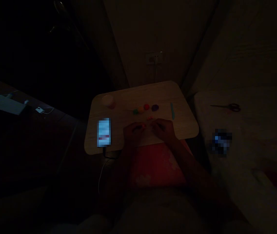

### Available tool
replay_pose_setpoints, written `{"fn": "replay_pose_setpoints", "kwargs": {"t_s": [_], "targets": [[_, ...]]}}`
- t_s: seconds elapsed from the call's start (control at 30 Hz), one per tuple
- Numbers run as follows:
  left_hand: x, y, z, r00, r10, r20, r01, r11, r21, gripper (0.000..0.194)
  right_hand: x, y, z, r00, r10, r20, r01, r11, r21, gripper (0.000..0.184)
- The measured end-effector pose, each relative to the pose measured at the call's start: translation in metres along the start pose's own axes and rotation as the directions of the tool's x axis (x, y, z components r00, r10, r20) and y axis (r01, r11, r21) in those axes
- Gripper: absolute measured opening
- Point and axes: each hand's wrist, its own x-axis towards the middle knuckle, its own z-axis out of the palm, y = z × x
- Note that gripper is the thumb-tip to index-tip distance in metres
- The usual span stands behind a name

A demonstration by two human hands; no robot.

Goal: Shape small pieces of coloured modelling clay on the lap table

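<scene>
- Dark room; a pale, round-cornered table [119, 92] occupies mid-frame, below a wall socket [156, 58] at upper centre.
- Container: a whitish tub [107, 99] at the table's upper left; its contents cannot be made out.
- Coloured lumps, centre of frame: green lump [135, 111], orange lump [140, 110], red lump [146, 106] and, slightly apart to the right, purple lump [155, 107].
- Small red pieces [150, 118] lie below the lumps, just beyond the hands.
- Left hand [131, 130]: fingers curled, a red bit [143, 125] at their tips; whether gripped cannot be told.
- Right hand [164, 128]: fingers bent inward; grasp indeterminable.
- Surroundings: turquoise stick [172, 111] at the table's right; lit phone [103, 132], screen pixelated, at lower left; scissors [226, 107] at frame right.
- Obscured: the forearms fade into shadow; a pixelated object [221, 142] at right is unidentifiable.
</scene>
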Motion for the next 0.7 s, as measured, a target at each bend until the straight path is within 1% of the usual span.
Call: {"fn": "replay_pose_setpoints", "kwargs": {"t_s": [0.1, 0.23, 0.47, 0.63, 0.7], "targets": [[0.0004, -0.0021, 0.0000, 1.000, 0.025, -0.008, -0.025, 1.000, 0.003, 0.016, 0.0002, -0.0009, -0.0001, 1.000, -0.011, -0.004, 0.011, 1.000, 0.017, 0.024], [0.0001, -0.0009, -0.0013, 0.998, 0.067, 0.011, -0.067, 0.998, 0.015, 0.013, 0.0004, -0.0013, -0.0001, 1.000, 0.003, -0.004, -0.003, 1.000, 0.012, 0.025], [0.0022, 0.0003, -0.0034, 0.997, 0.065, 0.036, -0.067, 0.996, 0.052, 0.021, 0.0006, -0.0018, -0.0005, 1.000, 0.008, -0.003, -0.008, 1.000, 0.025, 0.024], [0.0037, -0.0042, -0.0027, 0.996, 0.088, 0.021, -0.088, 0.996, 0.026, 0.018, 0.0006, -0.0019, -0.0002, 1.000, 0.003, 0.000, -0.003, 1.000, 0.019, 0.024], [0.0027, -0.0042, -0.0015, 0.998, 0.067, 0.016, -0.067, 0.998, 0.000, 0.016, 0.0007, -0.0018, 0.0000, 1.000, 0.008, -0.005, -0.008, 1.000, 0.010, 0.023]]}}
